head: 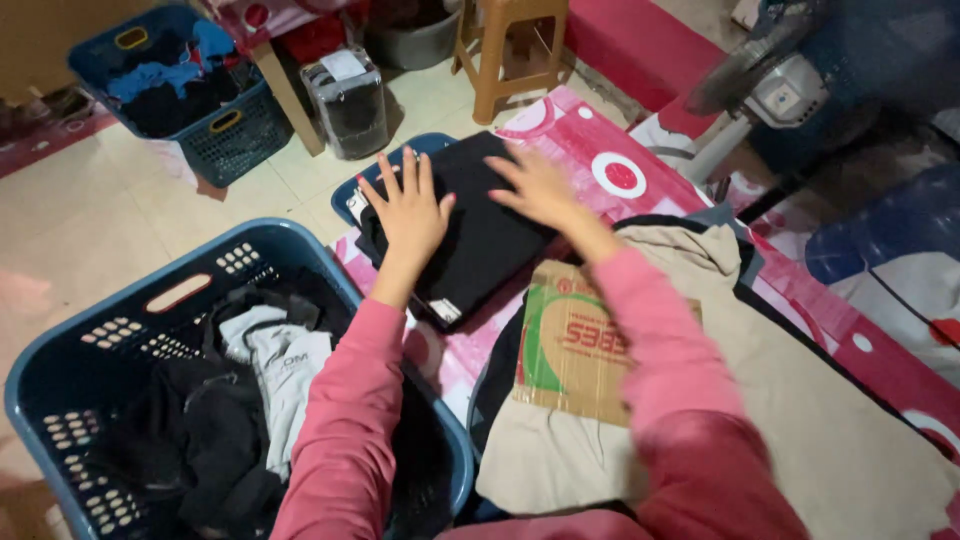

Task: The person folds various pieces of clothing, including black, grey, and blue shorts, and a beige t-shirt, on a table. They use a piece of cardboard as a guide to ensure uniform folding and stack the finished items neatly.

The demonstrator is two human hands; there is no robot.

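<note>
Head view: both hands lie flat on a folded black garment (480, 235) that sits on the near lid or rim of a small blue container (352, 190), at the far left edge of the pink patterned mat (610, 150). The left hand (410, 215) has its fingers spread wide, palm down on the garment's left half; the right hand (540, 185) is likewise open and pressed on the upper right part, slightly blurred. Neither hand pinches or grips anything; they only press or smooth.

As a judgement, the folding of this 1 piece looks nearly finished: it is already a compact rectangle with squared edges, and a small white tag shows at its near corner. What is left seems large: the big blue laundry basket (120, 350) at the near left holds a heap of dark and grey clothes (250, 390), and a beige garment (800, 400) with a piece of printed cardboard (570, 350) on it lies spread across the person's lap on the right.

The black garment's long axis runs diagonally, from the near left corner by the basket rim up toward the far right, toward the wooden stool (505, 50). A second blue basket (200, 90) with clothes stands far left on the tiled floor.
</note>
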